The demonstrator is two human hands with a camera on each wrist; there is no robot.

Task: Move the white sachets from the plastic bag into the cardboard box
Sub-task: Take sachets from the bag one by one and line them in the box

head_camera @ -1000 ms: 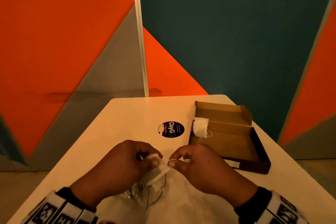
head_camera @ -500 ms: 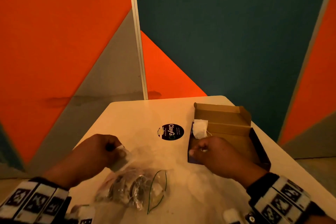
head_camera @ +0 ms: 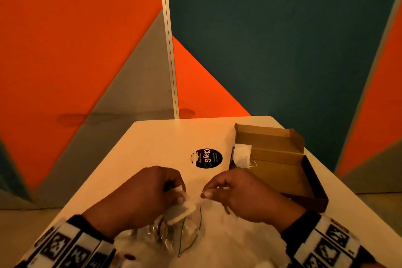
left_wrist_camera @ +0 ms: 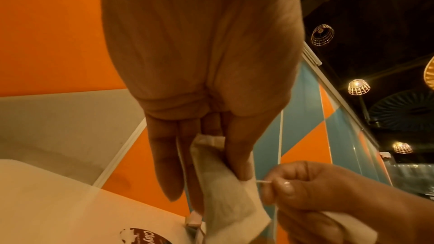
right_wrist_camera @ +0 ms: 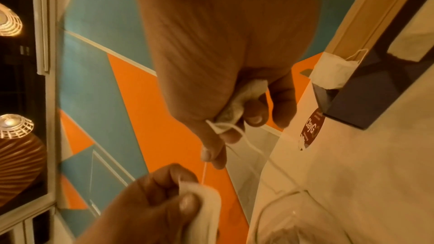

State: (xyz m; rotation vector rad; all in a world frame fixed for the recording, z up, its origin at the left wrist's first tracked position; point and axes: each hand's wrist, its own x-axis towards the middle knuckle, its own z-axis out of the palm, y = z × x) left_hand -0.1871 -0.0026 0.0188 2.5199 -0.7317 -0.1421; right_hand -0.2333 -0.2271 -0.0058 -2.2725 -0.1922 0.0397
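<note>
- So far, one white sachet (head_camera: 242, 156) is seen draped over the near-left wall of the cardboard box (head_camera: 280, 172), beyond the right hand (head_camera: 241, 197); it is judged only partly delivered, since it hangs on the rim and not on the box floor.
- A second sachet (head_camera: 185, 208) is pinched by the thumb and fingers of the left hand (head_camera: 141, 196), held above the plastic bag (head_camera: 174, 233), which lies on the tabletop (head_camera: 165, 141) just below and between the two hands.
- A thin string (left_wrist_camera: 264, 182) running from that sachet is pinched between the right hand's thumb and forefinger; in the right wrist view a crumpled third sachet (right_wrist_camera: 244, 99) is also seen tucked under the curled fingers of that hand.
- Both hands are thus closed on something: the left on a sachet, the right on a string and a sachet.
- Something pale is glimpsed inside the bag near its green-edged mouth, but whether more sachets are left there cannot be told.
- The task is judged to be at an early to middle stage: the two sachets in the hands are not yet in the box, and the bag may need further emptying.
- A round dark sticker (head_camera: 206, 158) is seen on the tabletop beyond the hands, just left of the box.
</note>
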